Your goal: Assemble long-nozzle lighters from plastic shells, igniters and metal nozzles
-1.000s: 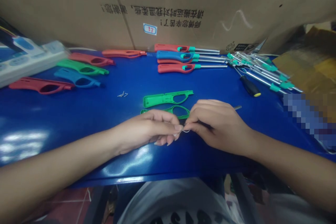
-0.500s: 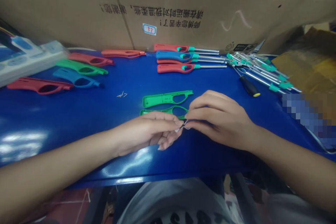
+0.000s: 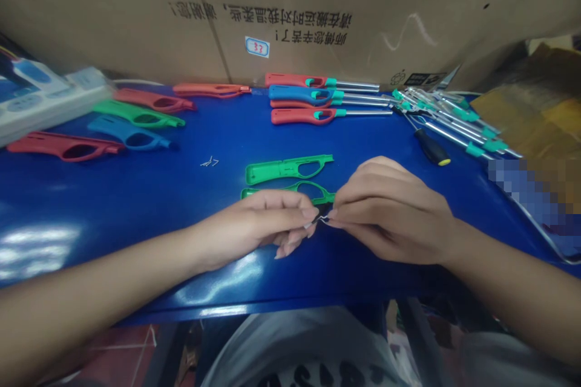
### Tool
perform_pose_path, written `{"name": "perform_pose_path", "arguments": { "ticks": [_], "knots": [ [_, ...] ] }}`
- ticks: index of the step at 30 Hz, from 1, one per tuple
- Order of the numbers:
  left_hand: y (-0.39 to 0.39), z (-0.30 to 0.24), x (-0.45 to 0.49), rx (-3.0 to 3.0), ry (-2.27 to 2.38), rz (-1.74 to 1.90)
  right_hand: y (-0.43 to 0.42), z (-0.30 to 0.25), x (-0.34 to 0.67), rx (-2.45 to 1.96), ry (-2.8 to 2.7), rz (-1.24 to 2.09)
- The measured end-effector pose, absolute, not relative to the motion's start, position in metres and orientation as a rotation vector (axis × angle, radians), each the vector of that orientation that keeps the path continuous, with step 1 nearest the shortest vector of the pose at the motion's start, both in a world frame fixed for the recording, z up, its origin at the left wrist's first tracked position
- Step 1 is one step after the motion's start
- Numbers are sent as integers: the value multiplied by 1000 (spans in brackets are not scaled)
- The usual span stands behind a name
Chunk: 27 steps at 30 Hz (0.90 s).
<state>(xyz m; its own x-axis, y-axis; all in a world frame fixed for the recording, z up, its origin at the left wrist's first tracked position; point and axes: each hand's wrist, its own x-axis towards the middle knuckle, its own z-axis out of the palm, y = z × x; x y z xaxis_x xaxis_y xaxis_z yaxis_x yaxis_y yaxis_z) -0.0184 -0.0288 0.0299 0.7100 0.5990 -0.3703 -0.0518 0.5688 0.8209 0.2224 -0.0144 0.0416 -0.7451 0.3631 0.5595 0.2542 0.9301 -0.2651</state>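
Because the left hand [image 3: 267,217] and the right hand [image 3: 399,217] meet over something so small, a slight mismatch in their pull could, I judge, kink or strain the thin pale wire [image 3: 324,217], and a pinch made only at the fingertips could let the small dark part [image 3: 322,210] twist loose and drop to the blue tabletop [image 3: 136,199]. Another risk is the nearer green shell half [image 3: 325,196], which lies just beyond the hands and partly behind the left one, where a forward nudge of the knuckles could shift it against the farther green shell half [image 3: 267,173]. The dark part sits in the narrow gap between the two hands, at the tip of the left thumb; the left fingers appear to grasp it, while the right thumb and forefinger pinch the wire beside it. How deep either piece reaches into the fingers I cannot tell.
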Motion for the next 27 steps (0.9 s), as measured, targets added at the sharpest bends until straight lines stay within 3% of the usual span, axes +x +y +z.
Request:
{"name": "perform_pose_path", "arguments": {
  "ticks": [14,27],
  "knots": [
    [-31,29,-20,1222,709,478,-15,45,220,-498,-2386,450],
    [-29,33,-18,1252,745,395,-14,37,221,-531,-2511,303]
  ]
}}
